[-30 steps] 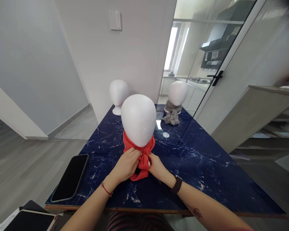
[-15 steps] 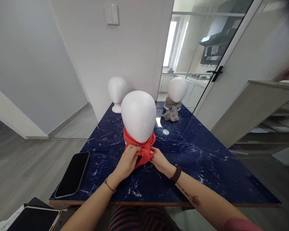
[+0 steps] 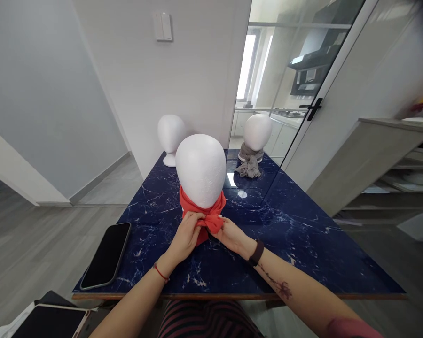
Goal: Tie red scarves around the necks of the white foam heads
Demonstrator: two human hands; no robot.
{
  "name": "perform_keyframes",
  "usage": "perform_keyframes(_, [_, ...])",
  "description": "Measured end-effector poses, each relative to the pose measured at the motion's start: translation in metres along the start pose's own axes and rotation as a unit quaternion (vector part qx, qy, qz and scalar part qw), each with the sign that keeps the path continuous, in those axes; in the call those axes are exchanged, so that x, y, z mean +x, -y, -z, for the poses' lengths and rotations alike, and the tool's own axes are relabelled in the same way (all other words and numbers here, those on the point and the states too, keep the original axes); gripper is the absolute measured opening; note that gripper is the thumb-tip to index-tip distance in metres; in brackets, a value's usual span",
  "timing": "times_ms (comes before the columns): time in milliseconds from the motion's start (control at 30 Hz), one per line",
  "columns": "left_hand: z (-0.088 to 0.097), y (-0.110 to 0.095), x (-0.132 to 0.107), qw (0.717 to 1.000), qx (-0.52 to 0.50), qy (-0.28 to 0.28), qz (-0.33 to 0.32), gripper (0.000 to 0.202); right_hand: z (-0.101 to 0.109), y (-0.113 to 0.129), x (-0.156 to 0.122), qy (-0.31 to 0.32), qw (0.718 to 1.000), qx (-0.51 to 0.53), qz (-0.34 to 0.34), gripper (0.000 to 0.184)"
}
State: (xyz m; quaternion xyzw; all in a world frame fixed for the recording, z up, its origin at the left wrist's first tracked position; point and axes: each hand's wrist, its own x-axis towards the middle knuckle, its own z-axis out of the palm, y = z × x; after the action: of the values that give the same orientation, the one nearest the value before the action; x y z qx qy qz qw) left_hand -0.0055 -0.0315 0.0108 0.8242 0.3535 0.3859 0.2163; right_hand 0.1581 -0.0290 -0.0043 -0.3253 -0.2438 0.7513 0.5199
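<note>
A white foam mannequin head point(image 3: 200, 171) stands before me on the blue marbled table. Around its neck is wrapped a red scarf point(image 3: 190, 201), bunched and knotted at the front. My left hand point(image 3: 187, 234) pinches the scarf just left of the knot. On the other side, my right hand point(image 3: 231, 235) grips the scarf's bunched loop, its fingertips partly hidden under the cloth. One scarf end hangs down between both hands toward the tabletop.
Behind stand a bare foam head point(image 3: 171, 134) at left and another foam head point(image 3: 258, 131) with a grey scarf point(image 3: 249, 164) at right. A phone point(image 3: 106, 256) lies near the table's point(image 3: 285, 234) left edge. A tablet-like device point(image 3: 51, 321) sits lower left. A glass door point(image 3: 285, 56) stands beyond.
My right hand has shifted slightly down and inward under the knot. The red cloth there now looks like a rounder, tighter bunch. My left hand keeps nearly the same place.
</note>
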Motion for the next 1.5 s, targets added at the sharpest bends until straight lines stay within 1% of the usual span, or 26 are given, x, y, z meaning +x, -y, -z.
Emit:
perform_keyframes(100, [0.0,-0.001,0.002,1.0,0.022,0.009,-0.006,0.032,-0.002,0.005,-0.002,-0.001,0.997,0.07,-0.009,0.007])
perform_keyframes(200, [0.002,-0.005,0.004,0.998,0.042,0.037,-0.029,0.031,-0.004,0.01,-0.004,-0.016,0.993,0.119,-0.005,0.015])
perform_keyframes(267, [0.001,-0.008,0.004,0.996,0.058,0.064,-0.039,0.031,-0.006,0.01,-0.005,-0.002,0.995,0.102,0.013,0.013])
perform_keyframes(300, [0.001,-0.008,0.004,0.994,0.067,0.074,-0.042,0.032,-0.006,0.009,-0.005,0.007,0.997,0.076,0.024,0.012])
perform_keyframes(333, [0.0,-0.009,0.004,0.993,0.078,0.079,-0.043,0.032,-0.007,0.008,-0.006,0.011,0.998,0.045,0.037,0.015])
perform_keyframes(433, [-0.003,-0.007,0.002,0.99,0.123,0.071,-0.027,0.034,-0.007,0.004,-0.007,-0.015,0.996,-0.032,0.08,0.024])
perform_keyframes(500, [-0.004,-0.005,0.002,0.985,0.159,0.063,-0.009,0.034,-0.008,0.004,-0.007,-0.043,0.993,-0.042,0.106,0.024])
perform_keyframes(600, [-0.004,-0.002,0.002,0.982,0.18,0.056,0.007,0.034,-0.008,0.007,-0.007,-0.062,0.991,-0.003,0.121,0.019])
perform_keyframes(667, [-0.005,0.001,0.002,0.984,0.169,0.052,0.002,0.035,-0.007,0.009,-0.006,-0.057,0.992,0.03,0.105,0.016])
perform_keyframes(767, [-0.006,0.004,0.002,0.986,0.154,0.056,-0.019,0.038,-0.007,0.011,-0.004,-0.025,0.996,0.067,0.061,0.012])
perform_keyframes(867, [-0.008,0.007,0.001,0.989,0.132,0.059,-0.011,0.041,-0.006,0.012,-0.004,-0.007,0.995,0.094,0.03,0.011])
perform_keyframes(967, [-0.008,0.006,0.0,0.995,0.078,0.058,0.009,0.049,-0.005,0.013,-0.003,-0.006,0.994,0.107,0.024,0.013])
perform_keyframes(1067, [-0.007,0.002,0.0,0.998,0.003,0.06,0.025,0.053,-0.006,0.013,-0.004,-0.01,0.995,0.089,0.032,0.016])
perform_keyframes(1133, [-0.007,0.0,0.001,0.998,-0.034,0.039,0.046,0.045,-0.008,0.012,-0.006,-0.009,0.997,0.06,0.042,0.017])
perform_keyframes(1200, [-0.006,-0.001,0.001,0.997,-0.048,-0.001,0.064,0.033,-0.011,0.01,-0.008,0.003,0.998,0.025,0.053,0.016])
perform_keyframes(1233, [-0.006,-0.002,0.001,0.997,-0.047,-0.023,0.065,0.028,-0.012,0.009,-0.009,0.01,0.998,0.007,0.06,0.016])
perform_keyframes(1300, [-0.005,-0.004,-0.001,0.997,-0.032,-0.059,0.044,0.021,-0.011,0.006,-0.008,0.005,0.995,-0.042,0.086,0.016])
perform_keyframes(1367, [-0.004,-0.005,-0.002,0.996,-0.004,-0.087,0.001,0.02,-0.007,0.004,-0.006,-0.035,0.983,-0.113,0.137,0.02])
perform_keyframes(1400, [-0.003,-0.006,-0.003,0.994,0.013,-0.102,-0.024,0.021,-0.004,0.004,-0.004,-0.074,0.97,-0.153,0.174,0.022])
perform_keyframes(1433, [-0.003,-0.006,-0.004,0.992,0.031,-0.116,-0.048,0.023,0.0,0.005,-0.004,-0.12,0.949,-0.194,0.218,0.024])
perform_keyframes(1500, [-0.003,-0.005,-0.007,0.984,0.061,-0.139,-0.09,0.027,0.004,0.008,-0.006,-0.199,0.89,-0.264,0.314,0.025])
